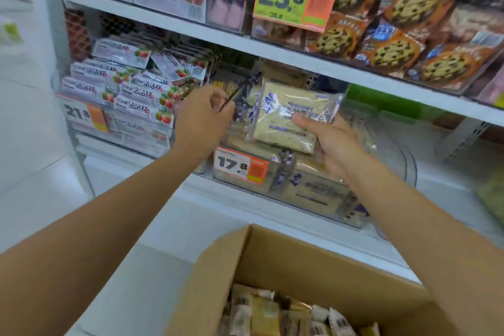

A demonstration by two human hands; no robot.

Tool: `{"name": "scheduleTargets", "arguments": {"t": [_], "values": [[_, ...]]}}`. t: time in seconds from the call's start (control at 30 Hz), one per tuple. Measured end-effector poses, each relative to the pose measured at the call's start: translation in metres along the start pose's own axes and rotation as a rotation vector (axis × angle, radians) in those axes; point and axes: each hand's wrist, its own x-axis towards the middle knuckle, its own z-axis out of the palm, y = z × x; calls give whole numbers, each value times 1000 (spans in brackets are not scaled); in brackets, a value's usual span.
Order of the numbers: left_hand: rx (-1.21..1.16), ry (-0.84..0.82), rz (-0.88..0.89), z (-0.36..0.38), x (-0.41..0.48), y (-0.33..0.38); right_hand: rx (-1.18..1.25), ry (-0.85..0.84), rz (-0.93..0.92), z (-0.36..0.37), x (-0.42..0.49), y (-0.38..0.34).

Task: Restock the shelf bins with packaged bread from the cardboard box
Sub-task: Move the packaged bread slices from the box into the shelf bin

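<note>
Your right hand (331, 144) grips a bread pack (289, 117) by its lower right corner, thumb on its front, upright just above the bin (354, 222) tagged 17.8 (241, 168), which already holds similar packs. Your left hand (201, 117) is at the bin's upper left with fingers curled beside a thin dark strip; you cannot tell whether they pinch it. The box (300, 259) below stands open with more packs (272, 311) inside. Strawberry packs (131, 90) fill the bin to the left, and cookie bags (395, 43) sit above.
</note>
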Motion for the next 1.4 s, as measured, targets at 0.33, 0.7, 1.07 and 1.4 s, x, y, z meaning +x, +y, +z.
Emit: {"name": "scheduleTargets", "arguments": {"t": [0.33, 0.7, 1.07, 1.4], "values": [[84, -33, 152, 21, 5, -36, -539, 245, -68, 53, 86, 5], [55, -18, 136, 20, 2, -37, -1073, 350, -439, 29, 62, 13], [65, -17, 152, 22, 4, -39, -1569, 58, -683, 31, 83, 8], [88, -21, 158, 21, 3, -36, -1618, 56, -690, 30, 70, 8]]}}
